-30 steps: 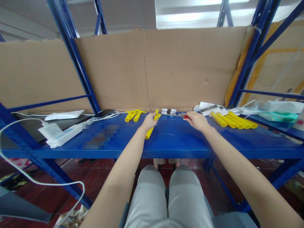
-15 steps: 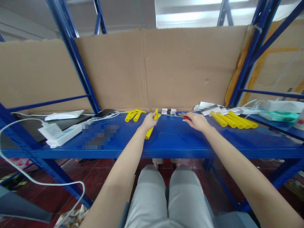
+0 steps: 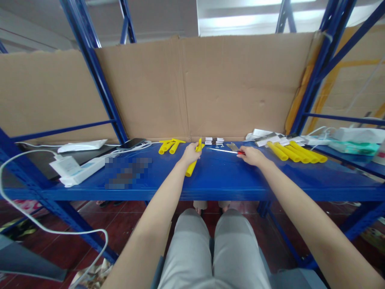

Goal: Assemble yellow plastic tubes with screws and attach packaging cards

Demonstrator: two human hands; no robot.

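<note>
At the middle of the blue shelf [image 3: 222,175], the red-handled tool [image 3: 229,151] lies nearer the front edge than a second ago, its bright shaft now apart from the small metal piece [image 3: 232,147] behind it; the right hand [image 3: 253,155] has shifted slightly with it. The left hand [image 3: 190,153] is essentially unchanged. Both forearms reach forward, converging on the shelf. The right fingers are closed around the red handle, the shaft projecting leftward from the grip. The left fingers are closed about the yellow T-shaped piece [image 3: 190,169]: its tubular stem emerges below the hand towards the front edge, its crosspiece beyond the fingers, near the shaft's tip.
</note>
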